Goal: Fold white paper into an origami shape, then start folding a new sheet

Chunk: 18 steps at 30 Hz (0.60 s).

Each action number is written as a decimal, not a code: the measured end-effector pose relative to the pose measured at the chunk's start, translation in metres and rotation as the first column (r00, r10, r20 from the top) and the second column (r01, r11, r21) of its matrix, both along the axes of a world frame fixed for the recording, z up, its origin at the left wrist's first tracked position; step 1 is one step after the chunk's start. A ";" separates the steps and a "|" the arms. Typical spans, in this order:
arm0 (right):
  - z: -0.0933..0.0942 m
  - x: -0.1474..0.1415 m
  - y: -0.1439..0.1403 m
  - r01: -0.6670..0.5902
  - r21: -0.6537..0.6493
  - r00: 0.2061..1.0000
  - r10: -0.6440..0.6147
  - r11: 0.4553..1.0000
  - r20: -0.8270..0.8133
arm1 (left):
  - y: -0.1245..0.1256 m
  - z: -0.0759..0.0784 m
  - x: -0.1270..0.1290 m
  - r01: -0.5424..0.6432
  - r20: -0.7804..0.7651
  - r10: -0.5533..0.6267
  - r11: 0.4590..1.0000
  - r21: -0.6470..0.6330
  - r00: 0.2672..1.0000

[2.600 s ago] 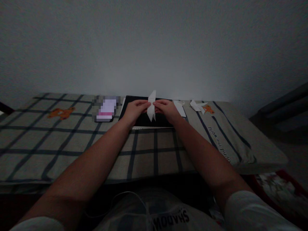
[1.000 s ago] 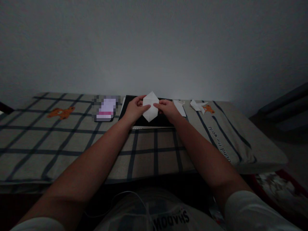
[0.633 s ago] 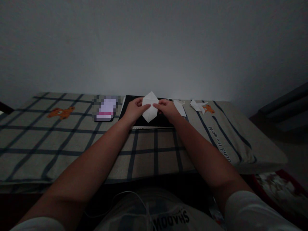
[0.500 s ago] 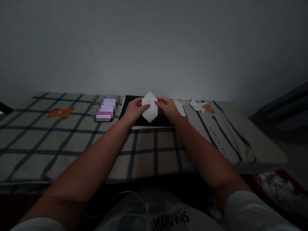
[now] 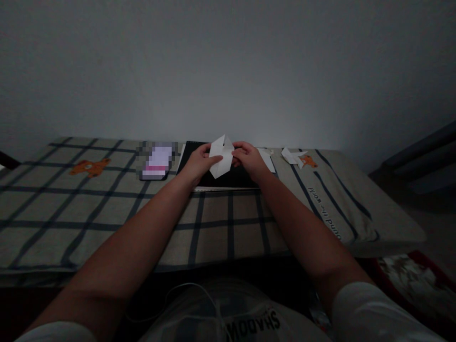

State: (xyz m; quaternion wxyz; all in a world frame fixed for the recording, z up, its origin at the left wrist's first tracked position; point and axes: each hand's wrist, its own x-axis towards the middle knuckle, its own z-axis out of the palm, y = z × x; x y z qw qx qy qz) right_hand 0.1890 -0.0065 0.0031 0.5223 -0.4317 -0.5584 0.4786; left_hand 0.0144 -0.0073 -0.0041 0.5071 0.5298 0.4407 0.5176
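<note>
Head cam, just the one view, looking forward and slightly down.

It sits on the person's head, so both forearms run up from the bottom edge to the checked cloth ahead. The wall fills the top half, pretty close. Hands end up mid-frame, about arm's length off.

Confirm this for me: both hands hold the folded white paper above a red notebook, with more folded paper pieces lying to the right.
Not quite. The head view shows the left hand and right hand holding the folded white paper above a black notebook, not a red one. The other folded paper pieces do lie to the right, on the checked cloth.
</note>
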 end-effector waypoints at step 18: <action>0.009 0.002 -0.002 -0.085 -0.197 0.995 0.073 0.977 -0.068 | 0.003 0.000 -0.006 -0.056 -0.102 0.066 0.994 0.092 0.993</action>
